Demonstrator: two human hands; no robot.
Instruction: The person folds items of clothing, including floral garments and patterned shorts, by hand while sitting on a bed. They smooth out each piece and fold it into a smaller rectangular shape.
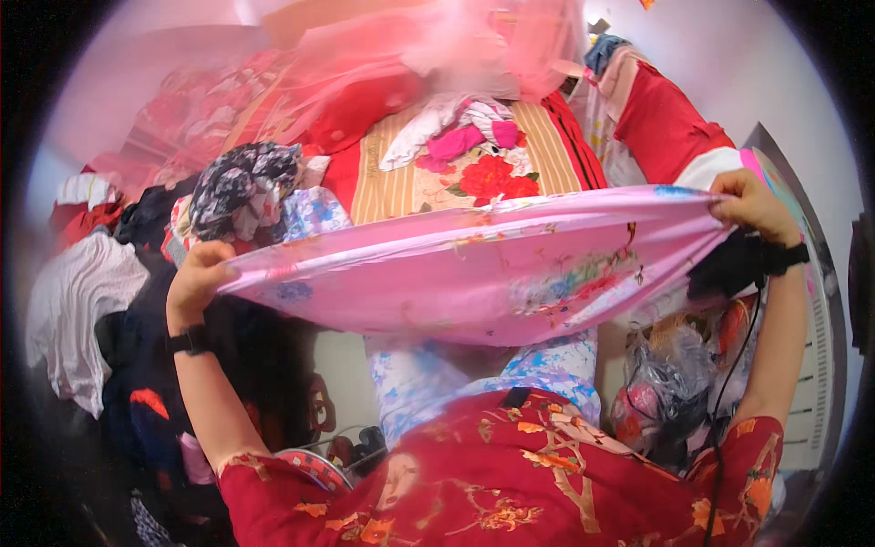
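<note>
Red sleeves (pixel 510 483) printed with orange and cream blossoms fill the six o'clock edge, nearest of all, the fabric thin and smooth-looking. Both bare forearms rise from them. At about nine o'clock the left hand (pixel 196 278) is closed on one end of a pink sheet (pixel 474 264), fingers curled over its hem, a dark band around the wrist. At about three o'clock the right hand (pixel 752 205) pinches the other end, closed on the bunched corner; a black strap with a thin black cord hanging from it sits on that wrist. Pulled taut between the two hands, the pink sheet spans the middle of the view as a long, flat, slightly sagging band, soft and matte, with faint blue and multicoloured flower prints.

Beyond it, toward twelve o'clock, lies a bed (pixel 547 137) covered in a beige-striped cloth with a big red flower, and on it a crumpled white and magenta garment (pixel 456 132). A sheer pink net (pixel 437 46) hangs blurred above. At about ten o'clock a black-and-white mottled bundle (pixel 241 182) sits atop a heap of clothes, and a white garment (pixel 68 310) lies at nine o'clock. Below the sheet, near centre, a white cloth with blue flowers (pixel 437 383) hangs down. At about four o'clock crinkled clear plastic bags (pixel 670 365) hold red and dark items; no label on them is legible.
</note>
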